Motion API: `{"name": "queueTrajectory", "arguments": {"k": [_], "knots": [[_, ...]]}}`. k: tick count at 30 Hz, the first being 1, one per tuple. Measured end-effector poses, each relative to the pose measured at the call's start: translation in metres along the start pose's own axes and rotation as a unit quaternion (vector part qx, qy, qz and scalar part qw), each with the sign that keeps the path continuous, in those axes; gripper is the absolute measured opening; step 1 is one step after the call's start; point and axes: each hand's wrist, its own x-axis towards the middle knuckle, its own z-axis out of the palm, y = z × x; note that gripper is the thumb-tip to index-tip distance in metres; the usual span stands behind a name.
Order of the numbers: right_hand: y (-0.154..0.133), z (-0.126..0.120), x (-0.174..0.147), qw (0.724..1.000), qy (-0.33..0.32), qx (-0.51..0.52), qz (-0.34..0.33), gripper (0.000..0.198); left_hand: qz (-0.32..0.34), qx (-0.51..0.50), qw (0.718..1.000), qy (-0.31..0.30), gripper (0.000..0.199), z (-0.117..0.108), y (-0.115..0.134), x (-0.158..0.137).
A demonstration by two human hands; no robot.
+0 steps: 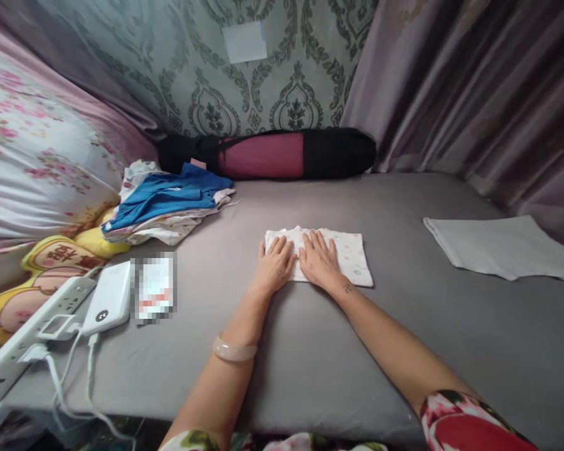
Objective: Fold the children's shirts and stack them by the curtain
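A small folded white cloth garment [352, 257] with faint coloured prints lies flat on the grey bed sheet [310, 351]. My left hand [277, 263] rests palm down on its left part, fingers stretched out. Beside it, my right hand [318, 258] presses flat on the middle of the garment, its fingers slightly spread. The two hands almost meet at the thumbs. A pale bangle [235, 349] circles my left wrist. Under the palms, part of the garment is hidden.
At the left lie a blue garment [169, 191] on a clothes pile, a white power bank [109, 297], a blurred-out packet [155, 288] and a power strip [9, 357] with cables. A black and pink long bag [263, 155] lies along the wall. Folded grey-white cloth [502, 244] is at right.
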Motion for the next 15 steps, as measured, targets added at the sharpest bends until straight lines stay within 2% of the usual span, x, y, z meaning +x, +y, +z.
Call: {"name": "queueTrajectory", "arguments": {"k": [8, 15], "knots": [[0.02, -0.011, -0.007, 1.0, 0.002, -0.003, 0.019, 0.056, 0.004, 0.0, 1.0, -0.003, 0.04, -0.001, 0.001, -0.001], [0.034, -0.005, -0.01, 0.999, 0.013, -0.023, 0.025, 0.057, 0.0, -0.001, 1.0, -0.008, 0.041, 0.0, 0.001, -0.001]]}}
